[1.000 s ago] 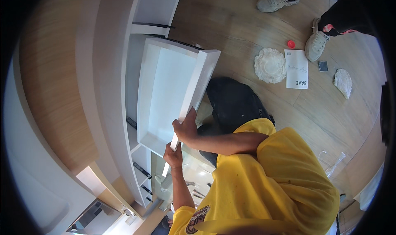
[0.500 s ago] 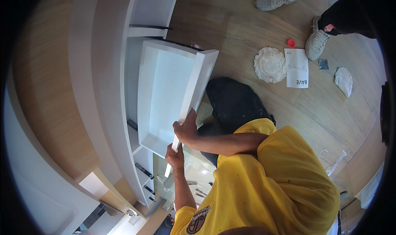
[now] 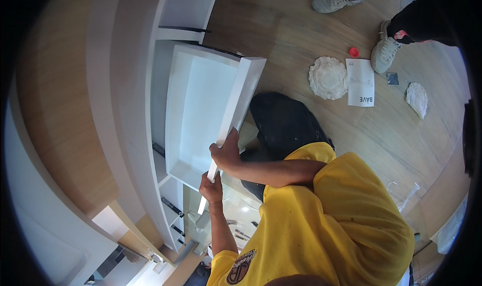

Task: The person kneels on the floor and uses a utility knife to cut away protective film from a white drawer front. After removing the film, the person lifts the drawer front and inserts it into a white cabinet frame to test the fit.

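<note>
A person in a yellow shirt point(image 3: 326, 210) bends over a white drawer point(image 3: 203, 105) that is pulled out of a white cabinet point(image 3: 135, 85). Both hands hold the front panel point(image 3: 236, 105) of the drawer at its near end. The right hand point(image 3: 226, 153) is closed around the edge of the panel, with the fingers wrapped over it. The left hand point(image 3: 211, 188) grips the same edge just below, and it touches the lower corner of the panel. The drawer is open and tilted, and its inside is bare and white.

On the wooden floor point(image 3: 281, 40), well apart from the drawer, lie a round white moulded pad point(image 3: 328, 77), a sheet of paper point(image 3: 360, 82) just beside it, a small red cap point(image 3: 354, 51) and another white pad point(image 3: 416, 99). Near them stand the shoes point(image 3: 384, 55) of another person.
</note>
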`<state>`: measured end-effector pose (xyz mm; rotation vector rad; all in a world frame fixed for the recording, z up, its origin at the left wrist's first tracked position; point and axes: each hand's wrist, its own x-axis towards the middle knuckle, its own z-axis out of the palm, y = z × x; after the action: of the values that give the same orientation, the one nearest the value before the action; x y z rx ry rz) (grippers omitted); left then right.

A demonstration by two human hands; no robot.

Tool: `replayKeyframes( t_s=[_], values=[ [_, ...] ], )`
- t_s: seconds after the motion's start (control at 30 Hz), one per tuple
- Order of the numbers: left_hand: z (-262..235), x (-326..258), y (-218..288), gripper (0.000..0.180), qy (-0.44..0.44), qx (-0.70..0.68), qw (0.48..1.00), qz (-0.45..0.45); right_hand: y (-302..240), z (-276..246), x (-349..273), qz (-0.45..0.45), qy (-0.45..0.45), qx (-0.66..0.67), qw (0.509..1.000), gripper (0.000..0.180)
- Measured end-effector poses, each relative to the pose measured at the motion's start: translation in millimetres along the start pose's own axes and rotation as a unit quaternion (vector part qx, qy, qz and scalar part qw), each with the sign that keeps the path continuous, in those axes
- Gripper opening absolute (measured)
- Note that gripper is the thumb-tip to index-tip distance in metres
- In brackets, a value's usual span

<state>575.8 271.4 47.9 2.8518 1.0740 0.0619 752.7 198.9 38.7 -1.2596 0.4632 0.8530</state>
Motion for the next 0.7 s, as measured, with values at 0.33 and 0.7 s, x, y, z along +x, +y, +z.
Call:
replayKeyframes(
  t_s=[0.33,0.7],
  values=[
    [0.9,10.5,3.6,0.033,-0.007,0.001,1.000,-0.029,-13.1,-1.1,12.9,0.025,-0.045,-0.019,0.999,0.094],
    [-19.8,32.3,-0.1,0.035,-0.042,0.006,0.999,0.021,-0.9,33.4,27.4,-0.038,0.031,0.008,0.999,0.066]
  ],
)
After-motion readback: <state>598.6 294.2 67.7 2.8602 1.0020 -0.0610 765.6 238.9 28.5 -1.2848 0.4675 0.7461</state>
